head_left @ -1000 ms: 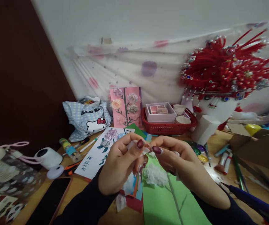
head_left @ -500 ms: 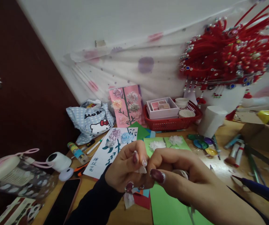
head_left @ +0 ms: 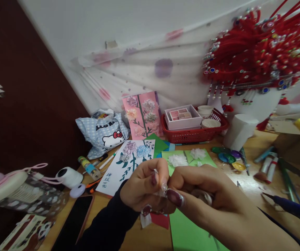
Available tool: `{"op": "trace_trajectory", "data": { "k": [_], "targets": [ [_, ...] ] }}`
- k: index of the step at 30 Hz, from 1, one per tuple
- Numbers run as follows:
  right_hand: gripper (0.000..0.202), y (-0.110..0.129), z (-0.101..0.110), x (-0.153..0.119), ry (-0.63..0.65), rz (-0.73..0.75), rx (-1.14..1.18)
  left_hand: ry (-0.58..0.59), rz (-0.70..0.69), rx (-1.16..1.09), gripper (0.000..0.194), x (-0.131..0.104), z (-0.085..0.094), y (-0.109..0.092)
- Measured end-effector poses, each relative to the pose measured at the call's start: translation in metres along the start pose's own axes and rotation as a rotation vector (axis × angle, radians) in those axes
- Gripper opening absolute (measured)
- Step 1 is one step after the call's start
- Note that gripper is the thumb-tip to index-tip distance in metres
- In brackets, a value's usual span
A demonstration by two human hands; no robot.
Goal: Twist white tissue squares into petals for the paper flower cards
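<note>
My left hand (head_left: 148,188) is closed in a pinch, with a small piece of thin white paper (head_left: 162,192) between thumb and forefinger. Against it, my right hand (head_left: 207,198) is closed too, its thumb and fingertips meeting the same scrap. Another whitish piece (head_left: 146,221) hangs under the left fingers; whether they hold it is hidden. Below the hands lies a green sheet (head_left: 185,230) with white paper flowers (head_left: 178,160) at its top. Just behind, a white card (head_left: 113,172) carries purple and blue flowers, and a pink flower card (head_left: 144,113) leans on the wall.
A red basket (head_left: 191,136) with a white box stands at the back, beside a white paper roll (head_left: 240,130). Pens and a paint palette (head_left: 228,158) lie right. Left are a phone (head_left: 72,223), a bottle (head_left: 21,195) and a checked bag (head_left: 102,136).
My right thumb and fingers have come closer to the left fingertips, onto the thin paper. The whole view has shifted slightly.
</note>
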State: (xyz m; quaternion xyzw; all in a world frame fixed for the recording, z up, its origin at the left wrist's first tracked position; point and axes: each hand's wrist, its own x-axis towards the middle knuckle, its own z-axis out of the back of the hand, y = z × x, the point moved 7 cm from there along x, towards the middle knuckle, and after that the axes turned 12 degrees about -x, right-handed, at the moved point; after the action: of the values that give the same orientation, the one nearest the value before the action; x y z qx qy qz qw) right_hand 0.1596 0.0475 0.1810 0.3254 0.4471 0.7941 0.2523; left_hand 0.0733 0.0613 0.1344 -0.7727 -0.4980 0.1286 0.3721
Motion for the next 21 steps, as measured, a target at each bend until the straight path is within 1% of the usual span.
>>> {"op": "trace_trajectory", "data": {
  "k": [2,4,7,8,11,13,18,21],
  "targets": [
    [0.025,0.000,0.000,0.000,-0.008,0.007,-0.013,-0.042,0.016,0.031,0.054,-0.002,0.000,0.000],
    [0.025,-0.002,0.000,0.000,-0.010,0.003,-0.031,-0.061,0.021,0.038,0.052,-0.003,0.000,-0.001],
    [0.025,-0.002,0.000,0.001,-0.007,0.018,-0.050,-0.048,0.009,0.007,0.046,-0.003,0.001,-0.002],
    [0.025,-0.001,0.001,0.001,-0.010,0.024,-0.056,-0.021,-0.004,-0.014,0.045,-0.003,0.001,-0.002],
    [0.024,0.001,0.003,0.002,-0.030,0.038,-0.072,0.113,-0.037,-0.076,0.041,-0.002,-0.003,-0.002],
    [0.024,0.003,0.004,0.001,-0.039,0.042,-0.088,0.160,-0.042,-0.088,0.040,-0.001,-0.003,-0.001],
    [0.023,0.002,0.003,0.000,-0.016,0.025,-0.120,0.077,-0.039,-0.063,0.047,0.000,0.010,0.004],
    [0.021,0.003,0.004,-0.001,-0.024,0.050,-0.146,0.075,-0.044,-0.041,0.048,0.001,0.014,0.006]
  ]
}}
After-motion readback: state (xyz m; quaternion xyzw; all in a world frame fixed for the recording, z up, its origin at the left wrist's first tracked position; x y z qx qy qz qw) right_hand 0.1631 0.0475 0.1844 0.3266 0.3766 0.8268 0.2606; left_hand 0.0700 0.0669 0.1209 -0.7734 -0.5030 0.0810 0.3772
